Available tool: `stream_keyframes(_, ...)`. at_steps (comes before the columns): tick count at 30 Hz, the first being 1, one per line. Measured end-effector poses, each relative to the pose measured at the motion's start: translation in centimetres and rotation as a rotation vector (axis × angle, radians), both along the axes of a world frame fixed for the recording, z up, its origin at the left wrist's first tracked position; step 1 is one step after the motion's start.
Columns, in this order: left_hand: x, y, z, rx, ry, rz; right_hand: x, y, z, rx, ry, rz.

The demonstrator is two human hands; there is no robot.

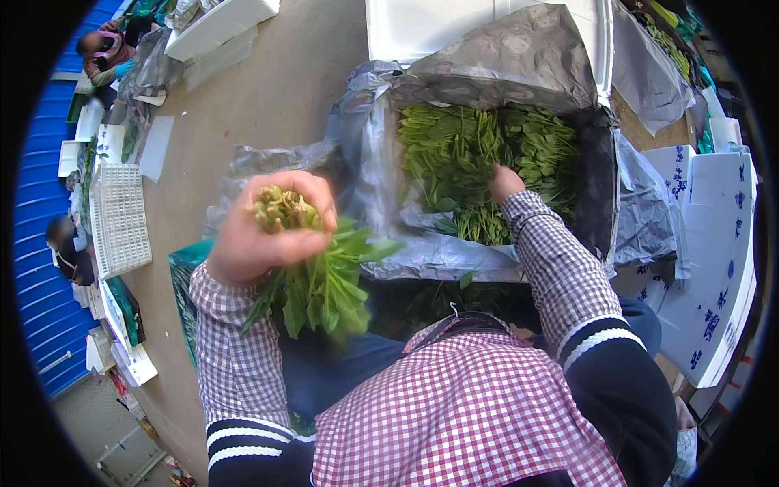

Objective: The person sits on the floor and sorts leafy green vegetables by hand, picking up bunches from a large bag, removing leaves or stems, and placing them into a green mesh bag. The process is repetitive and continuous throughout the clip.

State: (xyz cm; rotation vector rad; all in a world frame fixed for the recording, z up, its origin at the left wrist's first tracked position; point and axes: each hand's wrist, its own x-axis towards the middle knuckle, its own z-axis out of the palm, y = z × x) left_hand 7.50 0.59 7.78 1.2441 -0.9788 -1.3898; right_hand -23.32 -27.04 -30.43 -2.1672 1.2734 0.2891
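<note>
My left hand (277, 225) grips a bunch of leafy greens (325, 292) around its stems. The cut stem ends face up and the leaves hang down over my lap. Ahead and to the right, my right hand (506, 181) reaches into a box lined with silvery plastic sheeting (377, 176). More leafy greens (450, 134) lie packed in bunches inside that box. My right fingers are down among the leaves, so whether they hold anything is hidden. Loose leaves (456, 298) lie in shadow below the box's near edge.
White foam boxes with handwriting (712, 255) stand to the right. A foam lid (438, 24) lies beyond the lined box. Green wrapped material (188, 274) sits by my left arm. Across the concrete floor are a white plastic crate (122, 213) and two people (109, 55) among boxes.
</note>
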Motion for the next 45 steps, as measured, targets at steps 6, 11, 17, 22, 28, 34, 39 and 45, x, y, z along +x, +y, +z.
stream_keyframes(6,-1.1,-0.1,-0.1,0.013,0.098,0.089,1.1,1.2,4.8,0.104,-0.214,-0.117)
stream_keyframes(11,-2.0,-0.7,0.5,0.094,-0.107,0.029,-0.3,1.5,13.7,0.595,-0.528,-0.351)
stream_keyframes(17,-5.2,-2.5,-0.1,0.080,-0.542,-0.070,-2.6,2.6,18.0,0.521,-0.675,-0.356)
stream_keyframes(22,-8.3,-3.2,-1.8,0.035,-0.770,-0.033,-3.3,5.2,23.8,0.436,-0.737,-0.281)
stream_keyframes(28,-10.9,-3.7,-1.6,0.010,-0.905,0.029,-3.3,8.2,27.5,0.361,-0.867,-0.165)
stream_keyframes(34,-11.4,-3.6,-3.1,-0.003,-0.758,-0.051,-2.1,12.1,31.3,0.385,-1.005,-0.079)
stream_keyframes(39,-10.6,-3.2,-2.1,-0.035,-0.563,-0.021,-2.6,12.1,33.9,0.331,-1.097,-0.158)
stream_keyframes(45,-10.2,-2.9,-2.4,-0.013,-0.485,-0.033,-2.6,12.7,31.9,0.510,-0.861,0.002)
